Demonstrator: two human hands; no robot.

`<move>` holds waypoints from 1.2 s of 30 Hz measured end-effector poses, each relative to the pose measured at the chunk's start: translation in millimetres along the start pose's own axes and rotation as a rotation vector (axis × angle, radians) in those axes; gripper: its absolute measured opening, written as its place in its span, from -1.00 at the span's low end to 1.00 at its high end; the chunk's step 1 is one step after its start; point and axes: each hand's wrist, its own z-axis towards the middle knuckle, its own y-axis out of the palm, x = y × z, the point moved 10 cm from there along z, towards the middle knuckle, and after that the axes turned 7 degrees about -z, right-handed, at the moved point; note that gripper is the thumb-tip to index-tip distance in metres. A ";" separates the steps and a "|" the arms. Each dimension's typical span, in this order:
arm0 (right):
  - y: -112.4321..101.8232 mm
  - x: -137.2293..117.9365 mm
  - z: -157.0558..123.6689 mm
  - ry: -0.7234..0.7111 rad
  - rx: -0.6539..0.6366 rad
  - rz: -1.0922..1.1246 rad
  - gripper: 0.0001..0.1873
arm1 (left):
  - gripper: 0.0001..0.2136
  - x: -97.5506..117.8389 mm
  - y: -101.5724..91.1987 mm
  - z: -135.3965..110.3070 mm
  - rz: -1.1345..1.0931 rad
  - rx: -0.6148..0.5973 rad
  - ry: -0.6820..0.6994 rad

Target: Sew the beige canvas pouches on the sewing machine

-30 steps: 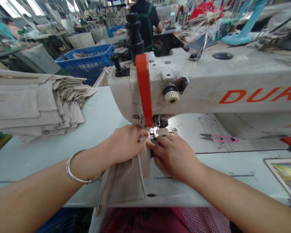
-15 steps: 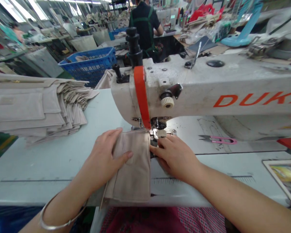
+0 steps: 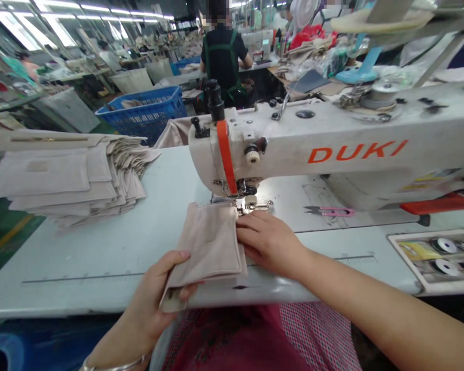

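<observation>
Beige woven fabric piece (image 3: 211, 239), rectangular, folded flat.

L hand (image 3: 154, 299) fingers pinched; R hand (image 3: 268, 242) flat, palm down

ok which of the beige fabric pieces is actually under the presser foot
The folded beige piece held by both hands, left hand at its near corner, right hand beside the presser foot. The other pieces sit stacked at far left, untouched.

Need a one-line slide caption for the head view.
Left hand grips the near edge of a beige fabric piece while right hand presses it beside the sewing machine presser foot.
</observation>
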 end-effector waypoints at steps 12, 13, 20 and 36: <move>12.7 -53.3 -64.1 0.087 0.012 0.057 -0.75 | -0.67 29.9 74.5 -115.1 1.670 -0.115 1.428; 11.7 -53.6 -66.1 0.104 0.032 0.059 -0.75 | -0.67 14.3 88.4 -112.2 1.709 -0.203 1.448; 4.8 -53.5 -71.2 0.163 0.145 0.113 -0.88 | -0.85 35.2 59.1 -52.4 1.115 0.029 0.911; 5.3 -55.7 -76.6 0.150 0.131 0.123 -0.76 | -0.77 22.2 89.7 -95.5 1.337 -0.159 1.354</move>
